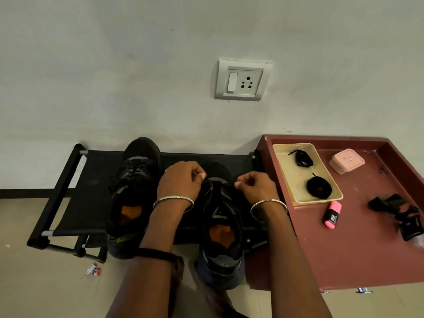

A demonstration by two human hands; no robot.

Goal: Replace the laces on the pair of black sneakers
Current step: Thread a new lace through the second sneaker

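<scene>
Two black sneakers with orange insoles stand on a low black rack (pixel 68 180), toes toward the wall. The left sneaker (pixel 134 193) is laced. Over the right sneaker (pixel 221 226) my left hand (pixel 180 180) and my right hand (pixel 255 187) hover with curled fingers, each pinching at the shoe's front eyelet area; the thin black lace between the fingertips is hard to make out against the dark shoe. Two bundles of black laces, one loose (pixel 301 158) and one coiled (pixel 319 187), lie in a cream tray (pixel 291 177).
The cream tray sits on a maroon table (pixel 355 237) at my right, along with a pink box (pixel 346 161), a pink highlighter (pixel 332 214) and black clips (pixel 401 216). A wall socket (pixel 243 80) is above. A scrap of wrapper (pixel 93 270) lies on the floor.
</scene>
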